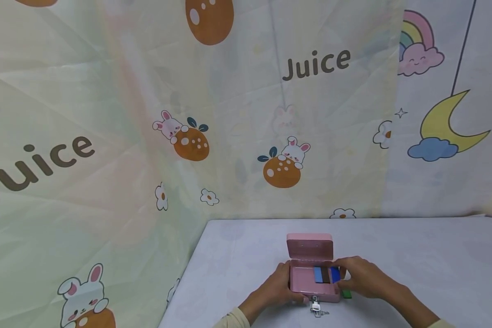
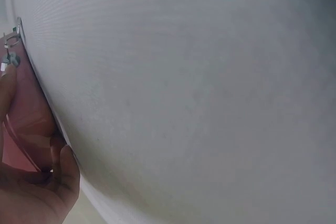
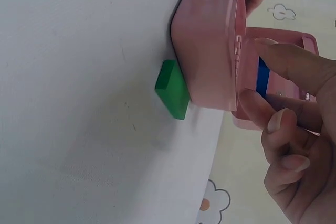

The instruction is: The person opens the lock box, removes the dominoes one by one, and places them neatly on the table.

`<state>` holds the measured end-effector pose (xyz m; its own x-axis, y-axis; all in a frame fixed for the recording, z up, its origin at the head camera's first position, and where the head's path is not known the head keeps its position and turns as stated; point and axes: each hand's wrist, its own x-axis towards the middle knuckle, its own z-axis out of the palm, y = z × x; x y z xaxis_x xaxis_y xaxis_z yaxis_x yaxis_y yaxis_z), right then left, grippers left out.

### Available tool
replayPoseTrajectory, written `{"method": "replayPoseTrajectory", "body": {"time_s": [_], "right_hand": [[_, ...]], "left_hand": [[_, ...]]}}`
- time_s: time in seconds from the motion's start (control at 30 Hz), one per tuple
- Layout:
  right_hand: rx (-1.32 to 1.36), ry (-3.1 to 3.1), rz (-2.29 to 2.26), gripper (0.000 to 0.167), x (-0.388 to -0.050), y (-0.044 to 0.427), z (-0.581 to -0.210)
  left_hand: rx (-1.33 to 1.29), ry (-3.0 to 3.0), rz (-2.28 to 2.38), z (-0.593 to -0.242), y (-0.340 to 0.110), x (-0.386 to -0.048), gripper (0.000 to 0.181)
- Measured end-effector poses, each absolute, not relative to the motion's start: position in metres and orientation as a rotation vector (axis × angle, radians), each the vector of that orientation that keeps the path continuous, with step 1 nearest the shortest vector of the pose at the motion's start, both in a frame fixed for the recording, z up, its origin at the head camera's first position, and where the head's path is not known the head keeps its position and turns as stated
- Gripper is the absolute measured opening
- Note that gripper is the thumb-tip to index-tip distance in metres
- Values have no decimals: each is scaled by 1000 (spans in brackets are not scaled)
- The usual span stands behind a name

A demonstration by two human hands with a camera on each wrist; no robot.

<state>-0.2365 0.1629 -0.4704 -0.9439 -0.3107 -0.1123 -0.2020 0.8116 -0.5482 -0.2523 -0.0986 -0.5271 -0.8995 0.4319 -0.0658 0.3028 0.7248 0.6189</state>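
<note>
The right hand (image 1: 362, 277) pinches a dark blue block (image 1: 335, 274), visible length roughly twelve-to-six, at the three o'clock side of the open pink cash box (image 1: 302, 280); the left hand (image 1: 275, 287) grips its nine o'clock side.

The left wrist view's left edge cuts off the pink box (image 2: 29, 103); the right hand (image 1: 365, 277) partly hides the blue block (image 3: 262, 78).

The left grip (image 2: 38, 192) holds a pink box (image 2: 29, 111) with a silvery lock (image 2: 12, 59) on the pale tabletop (image 2: 184, 93).
</note>
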Motion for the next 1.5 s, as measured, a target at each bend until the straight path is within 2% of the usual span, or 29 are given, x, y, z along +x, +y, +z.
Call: {"method": "replayPoseTrajectory", "body": {"time_s": [0.43,1.0,1.5], "right_hand": [[-370,2780,-809,46,-240,174,-477],[-361,2752,-809,50,-241,188,-483],[-348,2708,-801,42,-243,199,-498]], "left_hand": [[594,2722,922,-530,-100,-253,98],[578,2728,905,-528,-100,-253,99],[578,2727,903,-529,-100,-253,99]]}}
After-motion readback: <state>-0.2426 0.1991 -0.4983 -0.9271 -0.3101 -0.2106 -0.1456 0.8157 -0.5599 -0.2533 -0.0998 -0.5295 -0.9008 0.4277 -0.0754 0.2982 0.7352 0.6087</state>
